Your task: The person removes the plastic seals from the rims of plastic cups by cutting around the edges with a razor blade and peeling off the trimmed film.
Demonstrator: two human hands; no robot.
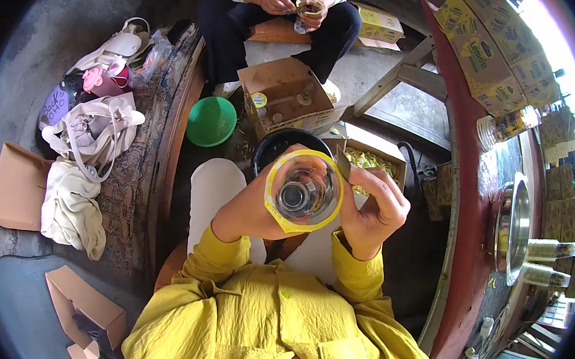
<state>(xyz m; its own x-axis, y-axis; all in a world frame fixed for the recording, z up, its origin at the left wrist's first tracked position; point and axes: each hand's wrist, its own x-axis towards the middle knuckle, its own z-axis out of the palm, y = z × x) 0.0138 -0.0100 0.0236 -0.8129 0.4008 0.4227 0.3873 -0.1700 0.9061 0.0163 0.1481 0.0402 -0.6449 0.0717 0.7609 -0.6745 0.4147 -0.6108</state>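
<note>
A clear plastic cup [303,195] with a yellow band round its rim faces up at me, its mouth open. My left hand [251,207] is wrapped round its side from the left. Between the thumb and fingers of my right hand [377,209] is a small dark flat blade [343,163], up against the upper right of the yellow rim. How much of the blade my fingers cover is hidden. Behind the cup stands a black bucket [270,141], partly covered by the cup and my left hand.
Ahead, an open cardboard box [258,77] holds several cups. A green basin [211,122] stands left of it, a box of yellow scraps [375,160] right. Opposite sits a person [280,2] holding a cup. A red-edged counter [472,212] runs along the right, bags [101,123] at left.
</note>
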